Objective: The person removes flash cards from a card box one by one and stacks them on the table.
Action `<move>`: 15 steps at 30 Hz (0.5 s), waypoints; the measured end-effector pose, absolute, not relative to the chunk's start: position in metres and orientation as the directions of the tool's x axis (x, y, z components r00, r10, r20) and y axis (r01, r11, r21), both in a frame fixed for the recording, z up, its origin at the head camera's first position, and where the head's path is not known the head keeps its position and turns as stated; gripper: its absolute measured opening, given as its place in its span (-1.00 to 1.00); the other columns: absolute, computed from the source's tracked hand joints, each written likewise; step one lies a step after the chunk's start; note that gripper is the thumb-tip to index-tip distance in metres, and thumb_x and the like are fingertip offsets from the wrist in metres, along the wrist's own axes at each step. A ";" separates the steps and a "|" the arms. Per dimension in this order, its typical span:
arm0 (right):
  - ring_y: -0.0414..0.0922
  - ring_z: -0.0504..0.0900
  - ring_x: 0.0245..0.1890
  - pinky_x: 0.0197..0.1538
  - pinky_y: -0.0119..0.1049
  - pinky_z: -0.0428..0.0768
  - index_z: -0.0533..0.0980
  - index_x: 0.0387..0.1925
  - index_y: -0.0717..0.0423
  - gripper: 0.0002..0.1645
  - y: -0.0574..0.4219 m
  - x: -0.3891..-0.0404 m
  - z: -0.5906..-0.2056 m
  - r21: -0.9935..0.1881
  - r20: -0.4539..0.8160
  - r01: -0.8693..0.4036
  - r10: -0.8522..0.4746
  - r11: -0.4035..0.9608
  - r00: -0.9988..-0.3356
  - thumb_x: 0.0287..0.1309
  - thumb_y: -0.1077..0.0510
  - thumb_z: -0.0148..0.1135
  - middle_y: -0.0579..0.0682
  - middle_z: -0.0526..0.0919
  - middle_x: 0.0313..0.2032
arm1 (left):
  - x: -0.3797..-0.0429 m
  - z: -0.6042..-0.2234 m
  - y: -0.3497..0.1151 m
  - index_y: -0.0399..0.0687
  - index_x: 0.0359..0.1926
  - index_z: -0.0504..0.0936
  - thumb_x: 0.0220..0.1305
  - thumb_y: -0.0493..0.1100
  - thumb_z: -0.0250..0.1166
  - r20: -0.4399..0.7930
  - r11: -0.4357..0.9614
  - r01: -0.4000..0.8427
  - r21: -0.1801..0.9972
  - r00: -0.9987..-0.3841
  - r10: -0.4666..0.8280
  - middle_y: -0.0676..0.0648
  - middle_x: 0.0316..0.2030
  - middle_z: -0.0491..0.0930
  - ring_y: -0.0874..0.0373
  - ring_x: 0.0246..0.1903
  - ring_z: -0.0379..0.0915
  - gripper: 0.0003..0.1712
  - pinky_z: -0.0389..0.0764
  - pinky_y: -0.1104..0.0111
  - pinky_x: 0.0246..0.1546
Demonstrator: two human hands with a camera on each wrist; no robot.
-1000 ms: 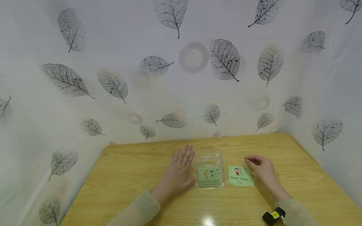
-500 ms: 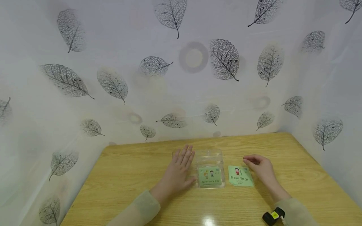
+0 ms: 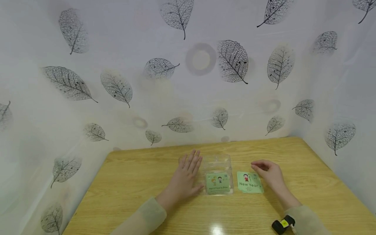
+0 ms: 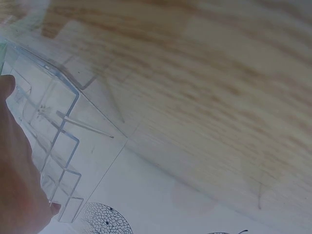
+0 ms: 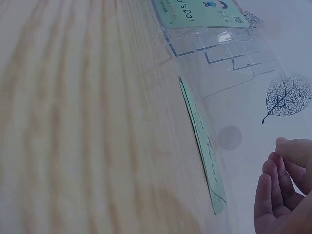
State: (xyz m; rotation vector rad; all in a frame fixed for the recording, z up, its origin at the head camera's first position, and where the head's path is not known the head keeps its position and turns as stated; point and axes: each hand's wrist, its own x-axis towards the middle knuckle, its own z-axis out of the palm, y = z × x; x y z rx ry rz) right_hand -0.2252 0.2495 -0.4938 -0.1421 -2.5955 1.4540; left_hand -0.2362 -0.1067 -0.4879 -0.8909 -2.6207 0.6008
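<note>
My left hand (image 3: 183,179) lies with straight fingers along the left side of a clear plastic stepped card holder (image 3: 218,159). In the left wrist view, part of that hand overlaps the holder's stepped side (image 4: 61,131). A green "April Fool's Day" card (image 3: 218,183) sits in the holder's front slot. Right of it, a small stack of green cards (image 3: 249,182) lies on the table, "New Year" on top. My right hand (image 3: 271,174) hovers just beyond the stack's right edge, thumb and fingertips loosely together. The right wrist view shows nothing between those fingers (image 5: 277,178).
The wooden table (image 3: 132,182) carries all of this. A white sheet with leaf prints (image 3: 176,91) hangs behind it and at both sides. A black device with a yellow label (image 3: 283,224) is at the right sleeve.
My right hand has drifted slightly left, toward the top of the card stack. The left hand, the holder and the cards keep their places.
</note>
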 end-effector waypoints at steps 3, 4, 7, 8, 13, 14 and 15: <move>-0.51 0.56 -0.33 -0.26 -0.56 0.61 0.70 0.03 0.37 -0.65 0.248 -0.225 -0.492 -0.861 0.087 0.005 0.158 0.508 -0.984 0.39 0.16 0.41 0.18 0.82 -0.12 | -0.237 -0.487 -0.107 -0.19 0.72 -0.19 0.48 0.62 -0.29 0.152 0.720 0.501 -0.480 -0.761 0.631 -0.25 0.73 -0.34 -0.15 0.73 -0.39 0.21 -0.07 0.02 0.73; -0.50 0.56 -0.33 -0.26 -0.56 0.61 0.69 0.03 0.37 -0.65 0.247 -0.225 -0.491 -0.862 0.085 0.006 0.155 0.507 -0.984 0.39 0.16 0.41 0.18 0.82 -0.11 | -0.237 -0.487 -0.107 -0.19 0.72 -0.19 0.48 0.62 -0.29 0.152 0.719 0.500 -0.482 -0.761 0.631 -0.25 0.73 -0.33 -0.15 0.73 -0.39 0.21 -0.07 0.02 0.73; -0.49 0.57 -0.33 -0.25 -0.55 0.61 0.69 0.02 0.37 -0.65 0.245 -0.224 -0.489 -0.863 0.080 0.009 0.154 0.505 -0.985 0.39 0.15 0.41 0.15 0.82 -0.13 | -0.237 -0.487 -0.107 -0.19 0.72 -0.16 0.47 0.62 -0.28 0.158 0.716 0.499 -0.488 -0.756 0.635 -0.25 0.73 -0.26 -0.15 0.73 -0.36 0.20 -0.04 0.02 0.72; -0.49 0.57 -0.33 -0.25 -0.55 0.61 0.70 0.02 0.36 -0.66 0.244 -0.224 -0.489 -0.861 0.079 0.011 0.155 0.508 -0.985 0.39 0.16 0.42 0.14 0.82 -0.13 | -0.237 -0.488 -0.107 -0.19 0.72 -0.16 0.48 0.62 -0.29 0.158 0.716 0.499 -0.489 -0.756 0.635 -0.24 0.73 -0.26 -0.15 0.73 -0.36 0.20 -0.04 0.02 0.72; -0.47 0.58 -0.34 -0.25 -0.54 0.61 0.70 0.00 0.36 -0.69 0.240 -0.222 -0.488 -0.871 0.088 -0.001 0.155 0.492 -0.984 0.36 0.20 0.43 0.12 0.82 -0.16 | -0.237 -0.489 -0.107 -0.20 0.72 -0.19 0.48 0.61 -0.30 0.156 0.719 0.505 -0.477 -0.757 0.635 -0.25 0.73 -0.31 -0.15 0.73 -0.38 0.20 -0.06 0.01 0.73; -0.47 0.58 -0.34 -0.26 -0.55 0.61 0.70 0.00 0.37 -0.68 0.239 -0.222 -0.488 -0.873 0.093 -0.009 0.150 0.487 -0.984 0.36 0.20 0.43 0.13 0.82 -0.16 | -0.237 -0.489 -0.107 -0.20 0.72 -0.19 0.49 0.61 -0.30 0.155 0.720 0.505 -0.477 -0.758 0.634 -0.25 0.73 -0.33 -0.15 0.73 -0.38 0.20 -0.06 0.01 0.73; -0.47 0.58 -0.34 -0.25 -0.55 0.62 0.70 0.00 0.38 -0.68 0.238 -0.222 -0.488 -0.876 0.100 -0.018 0.145 0.483 -0.984 0.36 0.20 0.43 0.14 0.82 -0.16 | -0.237 -0.489 -0.107 -0.20 0.72 -0.19 0.48 0.61 -0.30 0.157 0.720 0.504 -0.477 -0.757 0.634 -0.25 0.73 -0.31 -0.15 0.73 -0.38 0.20 -0.06 0.01 0.73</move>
